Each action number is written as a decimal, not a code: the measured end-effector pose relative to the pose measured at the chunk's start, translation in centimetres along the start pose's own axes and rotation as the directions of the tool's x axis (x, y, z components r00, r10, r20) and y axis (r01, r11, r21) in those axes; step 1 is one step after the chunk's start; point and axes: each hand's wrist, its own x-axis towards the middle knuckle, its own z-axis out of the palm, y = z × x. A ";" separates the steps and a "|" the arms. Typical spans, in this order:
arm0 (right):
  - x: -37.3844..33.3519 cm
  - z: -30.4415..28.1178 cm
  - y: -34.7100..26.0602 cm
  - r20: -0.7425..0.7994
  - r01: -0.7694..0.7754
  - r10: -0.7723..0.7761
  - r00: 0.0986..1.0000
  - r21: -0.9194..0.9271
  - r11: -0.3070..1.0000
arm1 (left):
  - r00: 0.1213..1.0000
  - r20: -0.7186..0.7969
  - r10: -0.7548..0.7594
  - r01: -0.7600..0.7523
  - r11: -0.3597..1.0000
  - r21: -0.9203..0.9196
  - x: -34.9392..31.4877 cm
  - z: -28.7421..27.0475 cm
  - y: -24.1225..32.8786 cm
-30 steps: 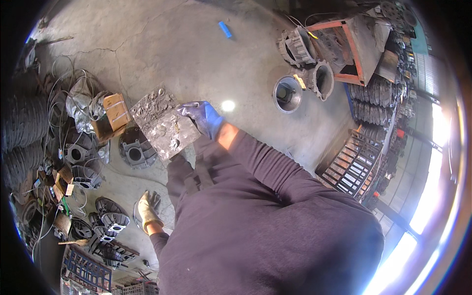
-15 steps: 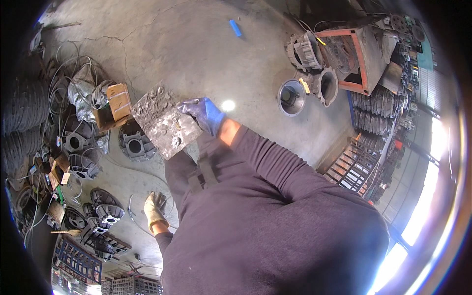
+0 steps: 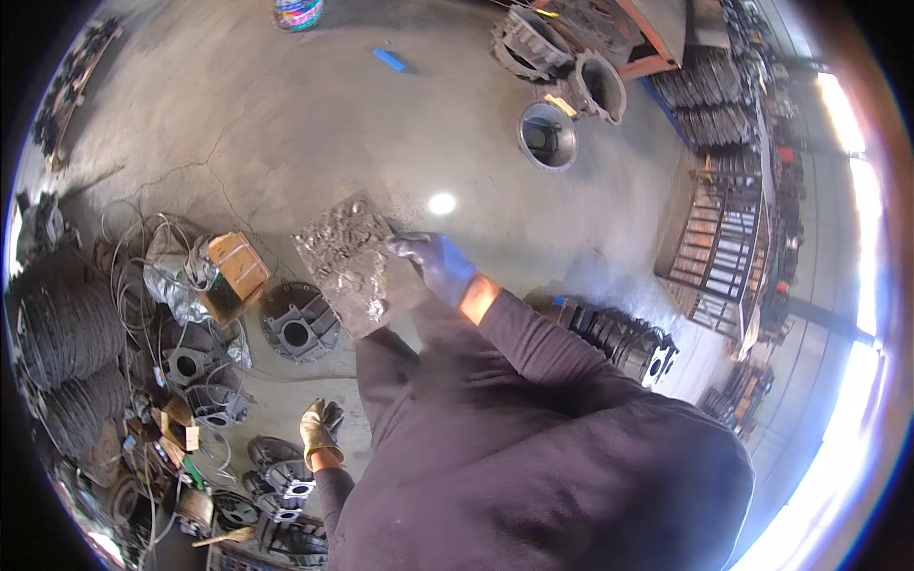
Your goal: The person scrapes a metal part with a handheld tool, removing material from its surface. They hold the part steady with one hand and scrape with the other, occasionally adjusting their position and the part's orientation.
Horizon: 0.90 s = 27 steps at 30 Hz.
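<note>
Hands well apart, and it's the right one doing the carrying: the right hand (image 3: 436,264), in a blue glove with dark-coated fingers, is clamped on the near edge of a square grey plate (image 3: 356,316). What a load on it, too: dark, clumpy debris (image 3: 341,231) heaped thickest toward the far side, with a few shiny patches among the lumps lower down. That plate is out in front of the body, left of the right hand, its lower corner overlapping the dark trousers (image 3: 386,357) in view. Over to the left hand (image 3: 321,433), in a cream glove with a dark palm side: nothing in its grasp, fingers loosely spread, down by the left side above the concrete floor (image 3: 286,124). Just beside the plate's left edge in view, a round cast-metal housing (image 3: 278,319) shows its dark central hole. Further left, a cardboard box (image 3: 243,265) leans among loose cables and a silvery plastic bag (image 3: 174,283). Up top, a small blue object (image 3: 388,60) lies alone on the concrete, and across to the right, a funnel-shaped metal housing (image 3: 547,136) faces its wide mouth upward, near two rougher castings (image 3: 528,46).
</note>
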 end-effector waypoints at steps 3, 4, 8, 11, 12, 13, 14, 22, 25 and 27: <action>-2.5 -2.9 2.0 -0.086 -0.168 0.192 0.978 0.226 0.960 | 1.000 -0.020 -0.004 0.006 0.994 0.108 0.3 -0.9 2.6; -3.5 -4.1 3.0 -0.118 -0.136 0.166 0.979 0.228 0.964 | 1.000 -0.019 0.004 -0.001 0.993 0.120 0.6 -0.7 3.4; -5.7 -8.6 7.9 -0.214 0.103 -0.042 0.976 0.282 0.954 | 0.998 -0.016 0.058 -0.053 0.974 0.222 2.5 1.3 6.6; -6.6 -13.4 11.7 -0.308 0.288 -0.259 0.915 0.053 0.956 | 0.989 0.065 0.131 -0.142 0.962 0.233 3.1 5.1 8.4; -6.0 -14.3 12.8 -0.392 0.309 -0.191 0.900 0.264 0.914 | 0.981 0.113 0.156 -0.179 0.955 0.237 3.1 7.2 9.3; -6.4 -17.1 13.8 -0.313 0.198 0.005 0.950 0.616 0.763 | 0.972 0.145 0.182 -0.213 0.947 0.241 2.7 9.7 9.7; -6.8 -19.6 14.7 -0.197 0.133 0.103 0.975 0.888 0.440 | 0.975 0.137 0.172 -0.214 0.889 0.405 2.4 12.8 10.6; -8.6 -36.7 19.7 -0.489 0.117 0.368 0.791 0.711 0.694 | 0.877 0.268 0.398 -0.434 0.418 0.798 -3.1 47.9 9.0; -9.0 -41.6 22.4 -0.603 0.072 0.254 0.756 0.462 0.884 | 0.810 0.482 0.333 -0.556 0.178 0.812 -2.3 61.6 7.7; -8.3 -42.3 24.8 -0.606 0.174 0.405 0.685 0.675 0.717 | 0.769 0.554 0.320 -0.592 0.030 0.805 0.1 70.3 6.8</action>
